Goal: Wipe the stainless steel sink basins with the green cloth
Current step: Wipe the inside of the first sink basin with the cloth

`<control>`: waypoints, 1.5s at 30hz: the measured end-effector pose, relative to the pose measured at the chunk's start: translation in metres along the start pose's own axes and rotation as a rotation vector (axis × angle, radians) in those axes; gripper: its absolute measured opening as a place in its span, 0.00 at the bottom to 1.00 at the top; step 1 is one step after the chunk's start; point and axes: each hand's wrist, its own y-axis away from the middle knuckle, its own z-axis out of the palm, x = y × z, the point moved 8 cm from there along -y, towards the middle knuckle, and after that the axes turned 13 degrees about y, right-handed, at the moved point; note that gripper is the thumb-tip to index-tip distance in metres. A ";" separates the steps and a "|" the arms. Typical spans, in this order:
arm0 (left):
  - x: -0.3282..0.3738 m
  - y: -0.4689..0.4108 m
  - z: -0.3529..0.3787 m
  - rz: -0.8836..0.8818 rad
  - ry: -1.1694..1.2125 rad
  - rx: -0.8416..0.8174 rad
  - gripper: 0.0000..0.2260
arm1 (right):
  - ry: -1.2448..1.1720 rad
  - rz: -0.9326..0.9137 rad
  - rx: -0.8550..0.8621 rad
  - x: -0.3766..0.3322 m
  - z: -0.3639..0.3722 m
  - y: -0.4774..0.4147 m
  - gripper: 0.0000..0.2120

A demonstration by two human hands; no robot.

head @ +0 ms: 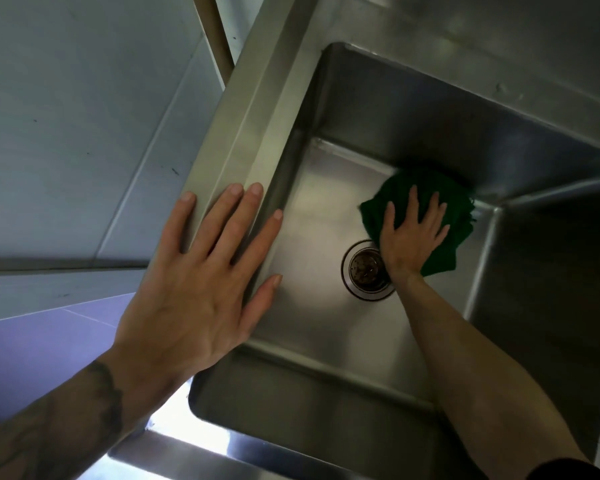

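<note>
A deep stainless steel sink basin (326,323) fills the middle and right of the head view. The green cloth (458,202) lies crumpled on the basin floor near the far right corner. My right hand (413,237) presses flat on the cloth with fingers spread and straight, its wrist just beside the round drain (366,268). My left hand (201,271) rests flat on the basin's left rim (236,140), fingers straight and spread, the thumb hanging over the inner wall.
A pale tiled wall (84,116) runs along the left of the sink. Purple floor (49,348) shows at the lower left. The basin's near rim (201,441) shines brightly at the bottom. The steel counter (499,36) extends beyond the basin's far edge.
</note>
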 end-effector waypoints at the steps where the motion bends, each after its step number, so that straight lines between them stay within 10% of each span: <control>1: 0.000 0.000 0.000 0.003 0.000 -0.002 0.32 | -0.009 0.042 -0.004 -0.013 0.001 0.002 0.31; 9: 0.001 -0.001 0.000 -0.003 0.004 -0.004 0.30 | -0.053 -0.454 -0.032 -0.116 0.008 0.021 0.26; 19: -0.001 -0.001 0.001 0.006 0.009 -0.020 0.31 | -0.041 0.129 -0.017 0.081 -0.007 0.012 0.29; 22: 0.000 0.000 0.001 0.009 0.012 -0.021 0.32 | -0.099 0.234 -0.039 0.039 -0.003 0.011 0.27; 32: 0.000 0.000 -0.001 -0.003 0.026 0.010 0.32 | -0.303 -0.247 -0.067 -0.145 -0.007 0.032 0.23; 40: 0.000 0.000 -0.006 -0.003 0.057 0.015 0.29 | -1.157 0.109 -0.289 -0.186 -0.019 0.059 0.29; 45: -0.010 -0.009 -0.018 0.025 0.130 0.085 0.27 | -1.127 0.201 -0.336 -0.193 -0.025 0.056 0.23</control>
